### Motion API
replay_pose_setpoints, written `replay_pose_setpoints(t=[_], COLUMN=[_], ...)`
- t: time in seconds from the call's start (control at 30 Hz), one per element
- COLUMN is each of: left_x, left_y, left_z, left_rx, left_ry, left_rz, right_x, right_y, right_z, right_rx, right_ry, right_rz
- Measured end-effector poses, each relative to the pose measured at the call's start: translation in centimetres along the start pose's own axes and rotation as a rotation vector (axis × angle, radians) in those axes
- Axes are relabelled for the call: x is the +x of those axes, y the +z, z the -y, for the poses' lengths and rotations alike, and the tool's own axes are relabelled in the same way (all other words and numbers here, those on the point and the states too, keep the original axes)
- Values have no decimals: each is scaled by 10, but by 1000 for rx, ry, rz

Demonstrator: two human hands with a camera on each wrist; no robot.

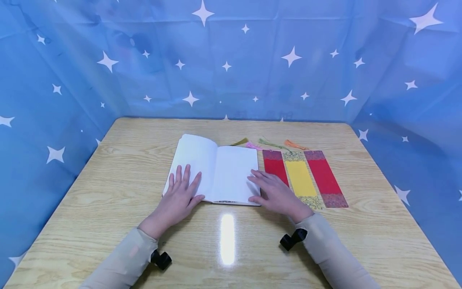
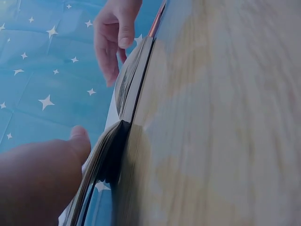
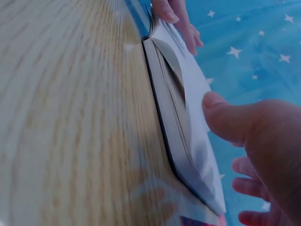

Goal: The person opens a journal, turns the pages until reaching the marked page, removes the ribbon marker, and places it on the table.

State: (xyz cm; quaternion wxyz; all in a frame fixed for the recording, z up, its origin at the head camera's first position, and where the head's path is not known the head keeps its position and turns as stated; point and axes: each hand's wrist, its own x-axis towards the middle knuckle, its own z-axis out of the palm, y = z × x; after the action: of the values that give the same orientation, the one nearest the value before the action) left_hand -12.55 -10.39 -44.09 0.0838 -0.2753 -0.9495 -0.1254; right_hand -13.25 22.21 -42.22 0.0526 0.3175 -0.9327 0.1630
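Observation:
A book (image 1: 236, 172) lies spread on the table, blank white pages facing up. With fingers spread and straight, my left hand (image 1: 179, 196) rests on the lower part of its left page. Over the right page's outer edge is my right hand (image 1: 274, 192), fingers extended and slightly bent, nothing gripped. In the right wrist view the top leaf (image 3: 188, 89) bulges up from the page block, and my right thumb (image 3: 225, 115) is close beside it. The left wrist view shows the left thumb (image 2: 77, 146) along the book's lower edge.
Right of the book lie a red bookmark (image 1: 276, 164), a yellow bookmark (image 1: 301, 178) and another red bookmark (image 1: 326, 176). Tassels, including an orange tassel (image 1: 295, 144), extend behind them and the book. A blue star-patterned curtain (image 1: 231, 80) surrounds the wooden table (image 1: 108, 192).

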Motion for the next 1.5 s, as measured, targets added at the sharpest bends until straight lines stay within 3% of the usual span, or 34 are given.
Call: replay_pose_setpoints(t=[0.27,0.83,1.23,1.5], left_x=[-3,-2,1,6], left_y=[4,3,0,3], left_z=[2,0,-5,-10], left_rx=[-46,-80,-71,-58], left_ry=[-42,-115,-135,-150], left_rz=[71,225,233,211], right_x=[-1,0,4,5], right_y=[3,5,5,5], right_z=[-5,-10,-9,-6], right_rx=[31,58,64,44], right_ry=[43,40,75,51], right_rz=[119,154,166,114])
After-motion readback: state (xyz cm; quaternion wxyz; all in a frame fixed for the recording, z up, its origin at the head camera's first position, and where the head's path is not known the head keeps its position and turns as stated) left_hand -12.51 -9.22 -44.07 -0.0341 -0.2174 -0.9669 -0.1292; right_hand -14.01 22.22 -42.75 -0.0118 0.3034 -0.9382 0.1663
